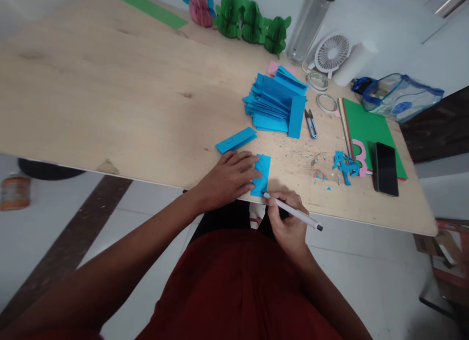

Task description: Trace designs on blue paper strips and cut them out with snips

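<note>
My left hand (230,178) lies flat with its fingers spread, the tips resting on the left side of a small blue paper strip (263,176) at the table's front edge. Dark drawn lines show faintly on that strip. Between the fingers of my right hand (289,215) is a white pen (298,214), its tip at the strip's lower right corner. Just beyond my left hand lies a folded blue paper (235,140) with a curved line drawn on it. Farther back is a pile of folded blue papers (273,103).
Right of the pile lie thread snips (311,123), tape rolls (327,103), blue paper cutouts (345,166), a pink cutout (360,157) and a phone (386,169) on coloured sheets (366,120). A fan (331,53), a clear bottle (311,27) and green paper figures (252,22) stand along the wall.
</note>
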`<state>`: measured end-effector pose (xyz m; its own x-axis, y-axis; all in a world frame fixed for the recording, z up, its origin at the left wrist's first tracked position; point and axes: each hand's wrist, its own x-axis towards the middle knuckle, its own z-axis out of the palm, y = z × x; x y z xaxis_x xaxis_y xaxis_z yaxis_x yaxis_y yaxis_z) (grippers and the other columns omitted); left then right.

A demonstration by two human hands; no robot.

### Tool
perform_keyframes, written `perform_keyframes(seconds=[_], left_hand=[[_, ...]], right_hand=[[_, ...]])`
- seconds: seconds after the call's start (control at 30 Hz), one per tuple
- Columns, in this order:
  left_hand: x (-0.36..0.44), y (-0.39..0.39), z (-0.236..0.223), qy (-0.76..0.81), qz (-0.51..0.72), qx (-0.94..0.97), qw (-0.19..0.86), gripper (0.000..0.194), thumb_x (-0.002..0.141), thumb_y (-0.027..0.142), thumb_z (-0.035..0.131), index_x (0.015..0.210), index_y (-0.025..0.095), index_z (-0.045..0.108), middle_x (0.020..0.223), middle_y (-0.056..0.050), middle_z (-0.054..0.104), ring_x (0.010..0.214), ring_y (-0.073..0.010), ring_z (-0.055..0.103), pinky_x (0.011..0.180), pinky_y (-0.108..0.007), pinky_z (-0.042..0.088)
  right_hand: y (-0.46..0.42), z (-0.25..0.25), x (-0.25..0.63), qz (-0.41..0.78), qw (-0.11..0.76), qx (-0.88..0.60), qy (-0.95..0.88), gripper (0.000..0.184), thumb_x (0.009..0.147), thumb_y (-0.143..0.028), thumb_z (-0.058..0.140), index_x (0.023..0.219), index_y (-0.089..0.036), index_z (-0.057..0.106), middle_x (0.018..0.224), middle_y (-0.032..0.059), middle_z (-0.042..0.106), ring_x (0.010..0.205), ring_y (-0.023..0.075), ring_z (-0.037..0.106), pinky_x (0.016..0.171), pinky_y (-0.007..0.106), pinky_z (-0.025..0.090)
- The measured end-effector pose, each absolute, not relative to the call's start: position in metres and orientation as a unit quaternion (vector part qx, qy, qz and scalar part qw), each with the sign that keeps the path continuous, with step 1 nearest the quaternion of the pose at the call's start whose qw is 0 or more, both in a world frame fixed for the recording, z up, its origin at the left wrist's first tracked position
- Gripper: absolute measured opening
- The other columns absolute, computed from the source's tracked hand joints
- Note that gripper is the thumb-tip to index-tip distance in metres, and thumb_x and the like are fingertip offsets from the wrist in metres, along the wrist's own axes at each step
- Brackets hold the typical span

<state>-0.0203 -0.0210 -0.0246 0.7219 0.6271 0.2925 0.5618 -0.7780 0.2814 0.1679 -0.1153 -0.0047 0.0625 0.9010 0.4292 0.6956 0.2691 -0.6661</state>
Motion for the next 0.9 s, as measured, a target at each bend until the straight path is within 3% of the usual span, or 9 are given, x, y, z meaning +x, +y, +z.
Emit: perform_keyframes(seconds=[0.33,0.5,0.73,0.9], left_hand=[[-0.020,-0.021,-0.019,0.323,0.177,0.923,0.110,0.026,0.094,0.024,0.049,0.116,0.022,0.065,0.143,-0.013,0.054,0.136,-0.0329,0.043,0.107,-0.052,0.035],[-0.019,-0.021,-0.018,0.330,0.188,0.915,0.136,0.030,0.094,0.025,0.049,0.121,0.019,0.060,0.142,-0.013,0.055,0.137,-0.0309,0.042,0.110,-0.052,0.033],[-0.021,-0.020,-0.023,0.335,0.200,0.906,0.162,0.036,0.092,0.025,0.051,0.126,0.013,0.053,0.143,-0.017,0.053,0.139,-0.0308,0.039,0.113,-0.052,0.030],[-0.020,-0.021,-0.022,0.335,0.196,0.907,0.164,0.028,0.093,0.026,0.050,0.117,0.013,0.057,0.143,-0.017,0.053,0.139,-0.0318,0.039,0.113,-0.053,0.030]], right_hand=[[-0.116,-0.009,0.173,0.161,0.455,-0.611,-0.627,0.007,0.090,-0.024,0.059,0.089,-0.023,0.065,0.081,0.0027,0.071,0.076,0.0207,0.068,0.071,0.038,0.052],[-0.111,-0.006,0.170,0.161,0.452,-0.590,-0.649,0.011,0.092,-0.022,0.057,0.095,-0.023,0.068,0.087,0.0033,0.072,0.083,0.0217,0.068,0.077,0.039,0.052],[-0.101,0.004,0.168,0.139,0.398,-0.562,-0.712,0.021,0.095,-0.017,0.053,0.107,-0.021,0.069,0.098,0.0055,0.075,0.089,0.0223,0.067,0.083,0.040,0.049],[-0.102,0.001,0.168,0.087,0.355,-0.553,-0.749,0.021,0.095,-0.016,0.052,0.108,-0.019,0.068,0.096,0.0069,0.075,0.087,0.0232,0.066,0.080,0.039,0.048]])
